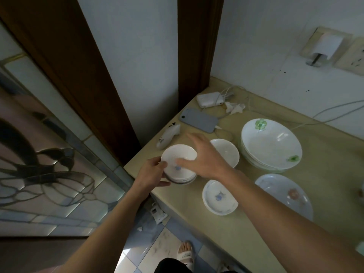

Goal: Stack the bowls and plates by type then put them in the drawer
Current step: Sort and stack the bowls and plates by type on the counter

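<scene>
A stack of small white saucers (pixel 178 156) with a blue flower mark sits at the counter's left corner. My left hand (pixel 152 172) grips the stack's near-left rim. My right hand (pixel 202 154) hovers over the stack with fingers spread and straight, its thumb over the top saucer. Behind that hand a plain small white bowl (pixel 228 152) is partly hidden. One more blue-flowered saucer (pixel 218 197) lies alone near the front edge. Large white bowls (pixel 271 146) with green marks are stacked at the back. A pale plate (pixel 285 194) with a pink flower lies on the right.
On the beige counter (pixel 197 219) behind the dishes lie a grey phone (pixel 199 120), a white charger brick (pixel 208 99) with cables, and a small white device (pixel 168 137). Wall sockets (pixel 323 46) are at upper right. The counter edge drops to a tiled floor (pixel 149 245).
</scene>
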Demonstrator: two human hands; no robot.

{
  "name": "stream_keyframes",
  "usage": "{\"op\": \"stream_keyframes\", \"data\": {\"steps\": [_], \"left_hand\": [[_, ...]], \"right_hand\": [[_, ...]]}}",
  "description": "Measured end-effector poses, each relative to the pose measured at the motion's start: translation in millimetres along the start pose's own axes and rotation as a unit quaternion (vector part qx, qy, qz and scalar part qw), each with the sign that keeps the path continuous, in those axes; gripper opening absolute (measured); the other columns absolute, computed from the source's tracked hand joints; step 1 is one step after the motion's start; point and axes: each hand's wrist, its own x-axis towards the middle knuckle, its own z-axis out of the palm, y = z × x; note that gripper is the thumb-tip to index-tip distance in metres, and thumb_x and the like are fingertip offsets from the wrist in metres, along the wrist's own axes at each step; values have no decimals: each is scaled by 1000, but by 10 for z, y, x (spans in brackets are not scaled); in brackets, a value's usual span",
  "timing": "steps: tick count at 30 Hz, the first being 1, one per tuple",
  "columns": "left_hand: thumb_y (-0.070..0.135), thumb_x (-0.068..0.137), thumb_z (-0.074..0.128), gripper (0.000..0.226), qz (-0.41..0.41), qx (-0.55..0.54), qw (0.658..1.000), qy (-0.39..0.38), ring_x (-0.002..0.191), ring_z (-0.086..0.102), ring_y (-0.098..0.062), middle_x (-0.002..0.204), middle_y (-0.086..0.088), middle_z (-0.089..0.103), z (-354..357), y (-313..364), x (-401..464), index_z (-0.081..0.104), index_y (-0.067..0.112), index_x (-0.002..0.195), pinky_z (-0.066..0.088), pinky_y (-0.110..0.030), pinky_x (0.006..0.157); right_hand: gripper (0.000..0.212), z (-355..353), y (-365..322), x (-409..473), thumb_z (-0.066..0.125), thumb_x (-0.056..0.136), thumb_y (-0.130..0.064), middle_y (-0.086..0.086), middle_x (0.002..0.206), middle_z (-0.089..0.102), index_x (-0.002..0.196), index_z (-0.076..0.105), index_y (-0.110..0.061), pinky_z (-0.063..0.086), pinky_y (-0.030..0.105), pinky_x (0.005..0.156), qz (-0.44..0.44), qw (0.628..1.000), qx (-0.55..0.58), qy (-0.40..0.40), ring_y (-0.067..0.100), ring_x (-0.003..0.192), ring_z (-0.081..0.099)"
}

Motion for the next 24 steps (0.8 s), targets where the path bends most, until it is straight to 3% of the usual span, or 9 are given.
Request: {"op": "stream_keyframes", "data": {"steps": [3, 5, 7, 9, 12, 14, 18, 21, 24], "left_hand": [[18, 101, 50, 15, -27, -8, 1000, 5, 93, 69, -31, 107, -6, 63, 13, 31, 37, 59, 19, 114, 63, -39, 61], [20, 102, 50, 16, -39, -1, 999, 5, 94, 68, -32, 106, -5, 61, 16, 59, 53, 58, 20, 116, 63, -39, 61], [21, 102, 49, 18, -51, 12, 999, 1, 97, 67, -35, 108, -9, 61, 23, 92, 73, 55, 20, 119, 64, -44, 66], [21, 102, 49, 21, -57, 35, 998, -6, 103, 65, -38, 115, -14, 60, 50, 122, 90, 53, 20, 122, 64, -47, 70], [16, 99, 50, 29, -47, 65, 997, -2, 110, 61, -39, 124, -16, 56, 111, 143, 112, 52, 16, 129, 63, -47, 71], [14, 99, 50, 31, -33, 70, 997, 12, 111, 58, -37, 126, -16, 55, 138, 130, 130, 52, 14, 129, 61, -47, 74], [14, 100, 52, 30, -22, 6, 999, 33, 105, 57, -32, 122, -15, 57, 190, 68, 147, 55, 13, 130, 57, -46, 82], [15, 101, 51, 34, -29, -65, 997, 21, 101, 60, -30, 119, -12, 59, 210, -2, 124, 54, 13, 135, 58, -52, 86], [14, 101, 51, 29, -25, -126, 991, 20, 96, 61, -27, 111, -6, 62, 224, -66, 92, 55, 17, 129, 58, -38, 61]], "right_hand": [[23, -192, 88, -253, 66, 91, -21, -7, 110, 72, 113, 71, -20, 56, 32, 92, 49, 985, 79, 143, 7, 97, 67], [20, -204, 159, -408, 56, 91, -8, -3, 86, 77, 91, 75, -17, 61, 28, 75, 109, 975, 133, 138, 8, 76, 73], [26, -121, 218, -548, 49, 89, 1, 4, 78, 78, 92, 73, -11, 64, 29, 66, 174, 959, 214, 73, 14, 68, 76], [24, 18, 237, -641, 49, 89, 3, 10, 82, 77, 100, 67, -9, 64, 31, 63, 214, 941, 261, 27, 22, 71, 77], [20, 234, 253, -620, 50, 87, -1, 13, 88, 71, 96, 65, -10, 63, 50, 80, 225, 936, 267, 30, 33, 86, 75], [11, 352, 219, -568, 52, 87, -8, 11, 89, 69, 91, 61, -11, 60, 54, 86, 234, 930, 283, 27, 33, 91, 72], [32, 493, 107, -536, 61, 90, -25, 0, 115, 68, 122, 61, -22, 48, 33, 84, 221, 937, 268, 45, 21, 108, 63], [55, 590, 5, -546, 66, 92, -19, -6, 130, 60, 143, 47, -28, 42, 25, 92, 211, 925, 312, 59, 10, 116, 54], [59, 648, -82, -563, 64, 97, -15, -1, 140, 52, 149, 38, -23, 40, 28, 109, 229, 901, 361, 68, 14, 130, 47]]}}
